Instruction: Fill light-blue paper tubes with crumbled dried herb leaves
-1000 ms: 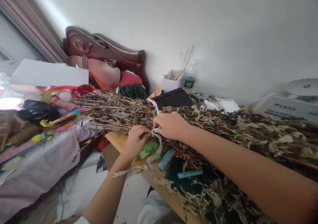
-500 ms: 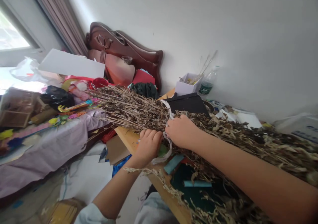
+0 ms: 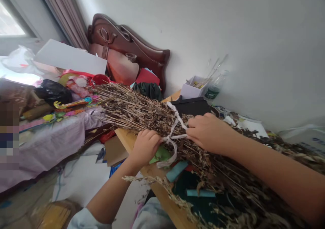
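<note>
Lying across the wooden table [image 3: 128, 138] is a big bundle of dry plants [image 3: 142, 112], its stalk ends sticking out past the table edge toward the bed [image 3: 45, 144]. A white string [image 3: 175, 134] goes around the bundle (it looks like thin plastic). The left hand [image 3: 146, 147] is closed tight on one piece of the string. The right hand [image 3: 207, 132] is closed too, pinching another piece and resting on the bundle. Between the two hands the string is pulled straight. A loose end hangs down over a green paper [image 3: 159, 154].
</note>
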Available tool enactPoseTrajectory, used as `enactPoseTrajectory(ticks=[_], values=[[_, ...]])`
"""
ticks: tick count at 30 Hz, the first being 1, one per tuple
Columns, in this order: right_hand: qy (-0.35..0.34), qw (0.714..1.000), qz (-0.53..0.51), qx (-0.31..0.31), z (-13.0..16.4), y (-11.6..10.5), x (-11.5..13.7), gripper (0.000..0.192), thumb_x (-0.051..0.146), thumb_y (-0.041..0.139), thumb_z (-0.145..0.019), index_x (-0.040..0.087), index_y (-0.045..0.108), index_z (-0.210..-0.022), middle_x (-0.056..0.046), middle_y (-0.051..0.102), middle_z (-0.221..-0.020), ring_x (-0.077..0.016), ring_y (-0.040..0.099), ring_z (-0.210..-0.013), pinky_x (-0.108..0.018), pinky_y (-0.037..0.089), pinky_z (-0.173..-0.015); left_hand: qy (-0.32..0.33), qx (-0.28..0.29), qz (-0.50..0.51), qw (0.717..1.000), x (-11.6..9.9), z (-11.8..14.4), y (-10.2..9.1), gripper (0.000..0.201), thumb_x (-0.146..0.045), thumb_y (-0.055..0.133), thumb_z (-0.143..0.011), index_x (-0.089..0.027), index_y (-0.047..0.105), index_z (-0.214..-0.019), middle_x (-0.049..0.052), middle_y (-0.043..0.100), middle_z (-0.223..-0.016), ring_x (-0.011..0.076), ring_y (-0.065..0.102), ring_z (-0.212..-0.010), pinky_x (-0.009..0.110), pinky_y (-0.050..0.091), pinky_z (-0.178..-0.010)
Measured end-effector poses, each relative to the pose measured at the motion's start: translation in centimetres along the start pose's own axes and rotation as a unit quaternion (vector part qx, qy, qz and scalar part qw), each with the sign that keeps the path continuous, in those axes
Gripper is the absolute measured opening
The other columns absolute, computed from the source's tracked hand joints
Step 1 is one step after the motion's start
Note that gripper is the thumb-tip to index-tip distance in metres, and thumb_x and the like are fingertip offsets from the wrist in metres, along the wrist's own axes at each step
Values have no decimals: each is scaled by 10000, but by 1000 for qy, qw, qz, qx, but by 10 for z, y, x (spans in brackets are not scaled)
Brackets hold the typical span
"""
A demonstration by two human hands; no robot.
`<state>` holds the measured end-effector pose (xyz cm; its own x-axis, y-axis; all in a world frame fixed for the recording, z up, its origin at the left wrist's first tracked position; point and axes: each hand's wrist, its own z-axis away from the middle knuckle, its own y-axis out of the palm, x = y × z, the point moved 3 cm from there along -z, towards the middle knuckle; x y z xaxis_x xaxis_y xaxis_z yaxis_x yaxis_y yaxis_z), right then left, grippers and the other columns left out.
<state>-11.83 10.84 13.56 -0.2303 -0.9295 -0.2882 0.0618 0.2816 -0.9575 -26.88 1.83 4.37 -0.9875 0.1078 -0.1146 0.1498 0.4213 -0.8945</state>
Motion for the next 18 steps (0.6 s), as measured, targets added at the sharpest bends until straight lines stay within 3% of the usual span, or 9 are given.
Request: enactPoseTrajectory(ticks=[6, 12, 15, 18], values=[[55, 997, 43, 12, 20, -15, -41, 197, 312, 480, -784, 197, 544, -638, -24, 486, -694, -144, 405, -642, -288, 178, -546, 0, 16, 37, 999, 7, 8, -3, 251, -316, 361, -827, -175, 519, -692, 27, 565, -688, 156, 454, -703, 293, 311, -624], [117, 992, 36, 41, 48, -21, -83, 276, 432, 492, -727, 192, 595, -636, -22, 508, -714, -120, 423, -638, -275, 209, -528, 7, -42, 97, 994, -1, 14, -9, 141, -258, 415, -807, -188, 530, -763, 25, 589, -829, 157, 467, -812, 322, 324, -740], [147, 988, 46, 33, 55, -28, -97, 405, 530, 407, -693, 183, 603, -620, -26, 518, -711, -125, 433, -647, -281, 231, -536, 31, -83, 117, 989, -6, 18, -8, 96, -243, 454, -778, -183, 521, -812, 47, 568, -894, 172, 466, -877, 336, 341, -793], [167, 985, 41, 9, 58, -40, -108, 541, 623, 284, -626, 176, 576, -543, -26, 510, -656, -132, 439, -639, -303, 256, -563, 1, -126, 130, 983, -4, 26, -7, 178, -257, 480, -752, -168, 498, -906, 100, 502, -1020, 204, 430, -990, 353, 356, -842]])
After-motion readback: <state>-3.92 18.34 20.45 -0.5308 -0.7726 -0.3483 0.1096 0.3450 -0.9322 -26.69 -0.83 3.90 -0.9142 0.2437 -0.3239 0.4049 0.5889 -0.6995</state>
